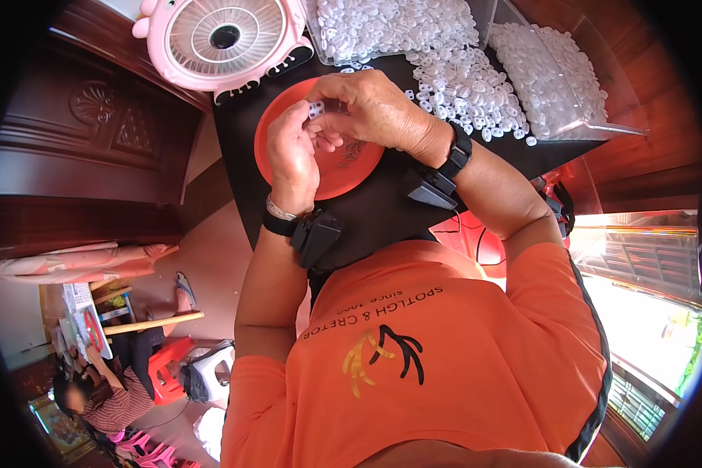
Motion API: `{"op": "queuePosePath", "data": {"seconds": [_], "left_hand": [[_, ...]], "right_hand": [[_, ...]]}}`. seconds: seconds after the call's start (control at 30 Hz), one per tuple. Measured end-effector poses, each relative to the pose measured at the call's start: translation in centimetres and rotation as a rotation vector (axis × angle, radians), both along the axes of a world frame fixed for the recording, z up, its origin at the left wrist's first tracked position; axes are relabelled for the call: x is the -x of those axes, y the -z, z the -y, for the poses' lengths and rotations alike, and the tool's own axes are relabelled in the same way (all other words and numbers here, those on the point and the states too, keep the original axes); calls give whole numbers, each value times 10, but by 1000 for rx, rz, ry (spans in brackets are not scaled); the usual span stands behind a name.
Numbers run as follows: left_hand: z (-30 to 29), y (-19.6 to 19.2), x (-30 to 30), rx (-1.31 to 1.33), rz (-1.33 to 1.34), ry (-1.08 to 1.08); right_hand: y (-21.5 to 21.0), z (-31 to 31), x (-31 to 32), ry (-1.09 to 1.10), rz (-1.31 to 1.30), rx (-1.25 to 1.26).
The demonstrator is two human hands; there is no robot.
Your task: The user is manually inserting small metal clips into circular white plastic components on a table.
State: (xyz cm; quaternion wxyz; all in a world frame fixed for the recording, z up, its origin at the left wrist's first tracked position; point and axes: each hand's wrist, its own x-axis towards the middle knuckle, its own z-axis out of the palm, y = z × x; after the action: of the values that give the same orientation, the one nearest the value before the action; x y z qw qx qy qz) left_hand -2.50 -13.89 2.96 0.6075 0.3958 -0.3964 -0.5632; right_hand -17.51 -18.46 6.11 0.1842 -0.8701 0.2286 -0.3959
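Observation:
Above a round orange-red plate (351, 181), my two hands come together at the fingertips. Between them is a small white plastic piece (316, 109) with dark spots. My left hand (293, 153) grips it from the left side, fingers bent. From the right, my right hand (378, 109) closes thumb and fingers on the same piece. Whether it is one piece or two pressed together I cannot tell. Thin dark metal bits (354, 151) lie on the plate below my right hand.
Loose white oval pieces (468, 90) are heaped on the black table (366, 226). Beyond them stand clear bins (550, 74) of similar pieces. A pink fan (224, 37) stands at the far left. Another person (120, 398) sits at the lower left near a red stool (167, 370).

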Motion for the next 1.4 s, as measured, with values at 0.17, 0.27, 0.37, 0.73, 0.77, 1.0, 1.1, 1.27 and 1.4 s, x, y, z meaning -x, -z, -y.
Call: {"op": "queuePosePath", "data": {"seconds": [0.17, 0.27, 0.37, 0.73, 0.77, 1.0, 1.1, 1.27, 1.4], "left_hand": [[-4, -6, 5, 21, 68, -50], [-5, -8, 7, 29, 61, -72], [-6, -7, 9, 21, 51, -109], [-7, -6, 6, 63, 150, -131], [-8, -11, 6, 52, 173, -163], [-7, -16, 1, 36, 129, -141], [-7, -17, 1, 42, 138, -151], [-6, -18, 0, 43, 131, -152], [-6, -20, -3, 40, 116, -165]], "right_hand": [[-4, -2, 1, -33, 12, -144], [2, 2, -1, -12, 33, -18], [0, -1, -1, -23, 101, -40], [-14, 5, 12, 167, 190, 85], [-26, 12, 26, 287, 179, 102], [-76, 31, 111, 1116, 181, 514], [-67, 29, 108, 1008, 19, 522], [4, 67, 78, 475, -348, -4], [27, 69, 59, 437, -672, -73]]}}
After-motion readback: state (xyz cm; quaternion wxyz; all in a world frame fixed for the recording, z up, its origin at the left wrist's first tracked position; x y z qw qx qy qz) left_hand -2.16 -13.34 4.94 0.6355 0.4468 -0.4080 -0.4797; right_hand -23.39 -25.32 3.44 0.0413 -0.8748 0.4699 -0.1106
